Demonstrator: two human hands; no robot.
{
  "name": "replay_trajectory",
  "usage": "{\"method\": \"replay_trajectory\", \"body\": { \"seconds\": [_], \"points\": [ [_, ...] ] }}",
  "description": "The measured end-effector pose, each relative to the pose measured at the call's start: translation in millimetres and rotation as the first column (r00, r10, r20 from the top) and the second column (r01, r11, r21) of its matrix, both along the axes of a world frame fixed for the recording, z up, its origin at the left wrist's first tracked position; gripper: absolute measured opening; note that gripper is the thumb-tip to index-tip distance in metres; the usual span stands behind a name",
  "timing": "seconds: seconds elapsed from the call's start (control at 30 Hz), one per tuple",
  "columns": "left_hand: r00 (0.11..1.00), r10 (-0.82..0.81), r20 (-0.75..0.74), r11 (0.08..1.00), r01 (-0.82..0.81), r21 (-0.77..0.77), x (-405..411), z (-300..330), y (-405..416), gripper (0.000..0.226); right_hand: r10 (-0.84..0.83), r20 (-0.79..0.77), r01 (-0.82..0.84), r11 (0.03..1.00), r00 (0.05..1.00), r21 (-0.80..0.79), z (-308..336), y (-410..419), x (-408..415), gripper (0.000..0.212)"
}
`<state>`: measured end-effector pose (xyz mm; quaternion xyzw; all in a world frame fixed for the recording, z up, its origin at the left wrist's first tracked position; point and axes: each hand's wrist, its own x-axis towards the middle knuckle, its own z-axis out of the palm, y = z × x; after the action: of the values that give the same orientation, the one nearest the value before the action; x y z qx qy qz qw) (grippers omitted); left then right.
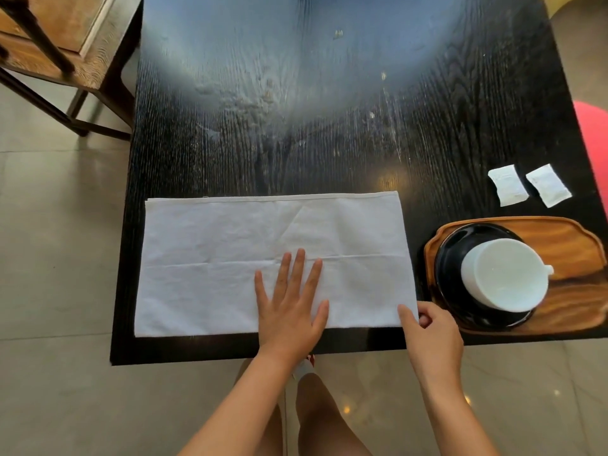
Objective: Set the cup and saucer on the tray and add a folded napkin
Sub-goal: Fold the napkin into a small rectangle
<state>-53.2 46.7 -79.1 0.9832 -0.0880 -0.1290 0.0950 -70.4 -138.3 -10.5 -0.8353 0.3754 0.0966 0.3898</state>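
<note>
A white cloth napkin [230, 258] lies folded into a long rectangle near the front edge of the black table [296, 126]. My left hand [291, 304] presses flat on its middle-right part, fingers spread. My right hand [427, 334] pinches the napkin's near right corner between thumb and fingers. To the right, a wooden tray [566, 245] holds a black saucer [450, 258] with a white cup [503, 274] standing on it, its handle pointing right.
Two small white sachets [506, 189] [547, 185] lie on the table behind the tray. A wooden chair [65, 51] stands at the far left on the tiled floor. A red object [595, 133] shows at the right edge. My legs are below the table's front edge.
</note>
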Motion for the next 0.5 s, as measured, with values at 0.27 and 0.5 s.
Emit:
{"method": "replay_trajectory", "body": {
  "seconds": [0.27,0.5],
  "points": [
    [0.996,0.09,0.024,0.978,-0.084,-0.191,2,4,0,0.057,-0.188,0.203,0.142,0.965,0.961,0.221,24,18,7,0.012],
    [0.841,0.291,-0.457,0.519,-0.54,-0.663,77,77,-26,0.035,-0.049,0.305,-0.032,0.967,0.951,0.254,43,55,26,0.008]
  ]
}}
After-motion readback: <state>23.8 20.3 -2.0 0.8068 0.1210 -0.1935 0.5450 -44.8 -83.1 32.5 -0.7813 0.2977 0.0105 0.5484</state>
